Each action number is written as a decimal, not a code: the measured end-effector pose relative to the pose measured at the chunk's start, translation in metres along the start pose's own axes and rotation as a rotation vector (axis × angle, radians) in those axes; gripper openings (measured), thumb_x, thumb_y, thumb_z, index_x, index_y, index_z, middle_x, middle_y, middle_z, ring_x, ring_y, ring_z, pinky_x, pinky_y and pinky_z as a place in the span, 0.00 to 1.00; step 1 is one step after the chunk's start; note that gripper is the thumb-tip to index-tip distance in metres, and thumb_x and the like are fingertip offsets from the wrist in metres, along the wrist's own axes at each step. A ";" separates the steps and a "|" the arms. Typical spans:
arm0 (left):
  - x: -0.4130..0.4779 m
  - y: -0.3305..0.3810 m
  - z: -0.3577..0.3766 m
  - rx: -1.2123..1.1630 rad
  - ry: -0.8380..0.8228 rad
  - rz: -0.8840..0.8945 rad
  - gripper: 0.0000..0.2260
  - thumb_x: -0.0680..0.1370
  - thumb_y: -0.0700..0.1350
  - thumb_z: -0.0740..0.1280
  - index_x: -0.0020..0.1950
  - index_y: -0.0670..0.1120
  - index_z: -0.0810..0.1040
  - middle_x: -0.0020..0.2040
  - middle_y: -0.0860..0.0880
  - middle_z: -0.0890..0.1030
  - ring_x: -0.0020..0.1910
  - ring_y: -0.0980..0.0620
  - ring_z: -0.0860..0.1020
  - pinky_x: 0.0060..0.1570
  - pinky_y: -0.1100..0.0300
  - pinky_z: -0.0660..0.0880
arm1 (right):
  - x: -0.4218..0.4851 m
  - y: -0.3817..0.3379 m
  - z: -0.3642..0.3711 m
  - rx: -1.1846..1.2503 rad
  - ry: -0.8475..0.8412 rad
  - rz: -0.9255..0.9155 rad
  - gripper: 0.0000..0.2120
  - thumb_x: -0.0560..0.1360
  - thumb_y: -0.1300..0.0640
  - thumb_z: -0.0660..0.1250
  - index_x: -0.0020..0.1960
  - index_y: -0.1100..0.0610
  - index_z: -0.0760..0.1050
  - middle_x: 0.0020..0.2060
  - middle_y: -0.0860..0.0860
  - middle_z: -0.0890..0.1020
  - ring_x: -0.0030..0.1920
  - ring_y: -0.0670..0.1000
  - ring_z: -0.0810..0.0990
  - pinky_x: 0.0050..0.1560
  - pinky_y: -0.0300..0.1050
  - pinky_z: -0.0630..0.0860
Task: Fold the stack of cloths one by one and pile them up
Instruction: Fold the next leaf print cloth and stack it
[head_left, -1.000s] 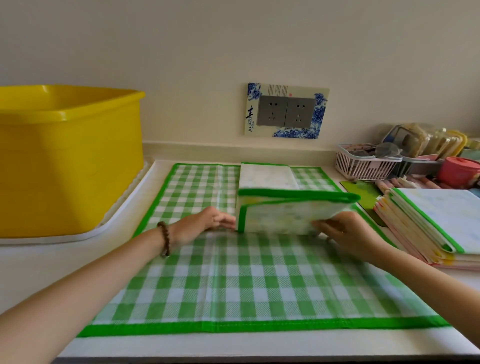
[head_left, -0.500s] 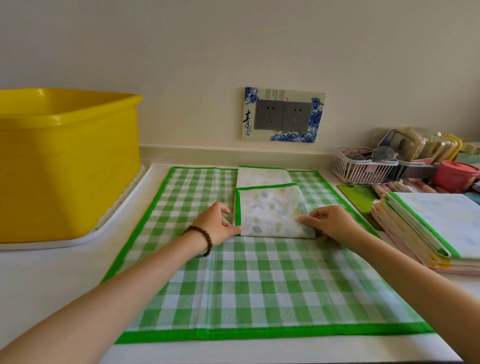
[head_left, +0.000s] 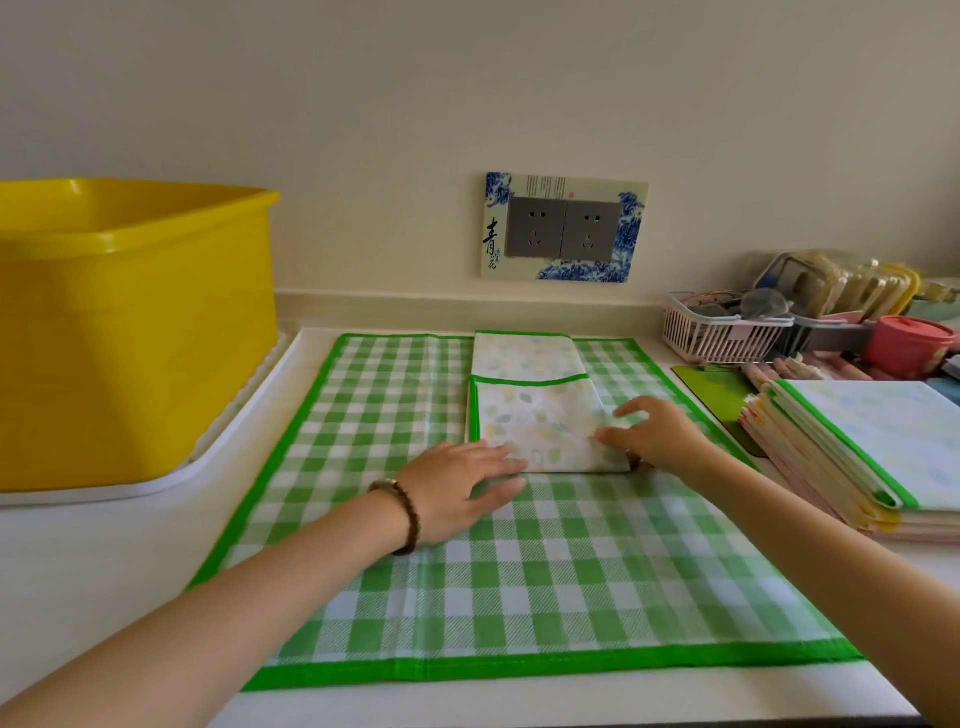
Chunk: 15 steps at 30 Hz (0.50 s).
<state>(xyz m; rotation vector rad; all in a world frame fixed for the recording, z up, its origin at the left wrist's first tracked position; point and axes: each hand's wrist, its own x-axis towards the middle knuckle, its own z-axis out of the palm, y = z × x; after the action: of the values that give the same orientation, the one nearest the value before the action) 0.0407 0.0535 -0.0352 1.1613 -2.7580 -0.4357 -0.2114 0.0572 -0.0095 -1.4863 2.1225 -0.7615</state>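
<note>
Checked mat (head_left: 519, 597) bears folded cloth (head_left: 535, 415), lengthwise toward wall (head_left: 363, 130), left hand (head_left: 457, 493) and right hand (head_left: 654, 434) pressing flat.

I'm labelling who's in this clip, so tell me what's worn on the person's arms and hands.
No sleeves or gloves are in view. The left hand has a bracelet of round dark-brown beads at its wrist. The right hand shows no bracelet or watch; a ring is too small to tell.

One yellow tub (head_left: 135, 332), two sockets (head_left: 535, 228) — one checked cloth (head_left: 519, 571), one folded cloth (head_left: 540, 421), one stack (head_left: 857, 441)
</note>
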 end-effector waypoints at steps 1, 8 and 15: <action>-0.002 0.001 -0.001 0.032 -0.016 0.001 0.24 0.79 0.63 0.45 0.74 0.60 0.59 0.76 0.58 0.55 0.75 0.58 0.52 0.75 0.53 0.50 | -0.005 -0.002 0.001 -0.062 0.053 -0.080 0.24 0.74 0.48 0.68 0.66 0.55 0.69 0.51 0.52 0.79 0.45 0.50 0.80 0.44 0.44 0.78; -0.004 0.002 0.000 0.068 -0.053 0.006 0.25 0.78 0.62 0.41 0.75 0.60 0.54 0.77 0.57 0.52 0.76 0.58 0.48 0.75 0.51 0.46 | -0.065 -0.012 0.027 -0.494 -0.159 -0.623 0.22 0.82 0.48 0.46 0.75 0.47 0.55 0.74 0.41 0.58 0.75 0.40 0.52 0.74 0.40 0.42; -0.004 0.005 -0.002 0.067 -0.068 -0.004 0.25 0.79 0.61 0.41 0.75 0.59 0.55 0.77 0.57 0.52 0.76 0.59 0.48 0.75 0.51 0.45 | -0.068 0.004 0.033 -0.600 -0.258 -0.626 0.25 0.80 0.42 0.42 0.76 0.43 0.47 0.75 0.38 0.50 0.75 0.38 0.46 0.74 0.43 0.37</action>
<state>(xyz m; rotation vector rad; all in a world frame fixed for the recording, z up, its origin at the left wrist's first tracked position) 0.0407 0.0595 -0.0316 1.1888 -2.8491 -0.3928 -0.1709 0.1162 -0.0346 -2.4701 1.7620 -0.0741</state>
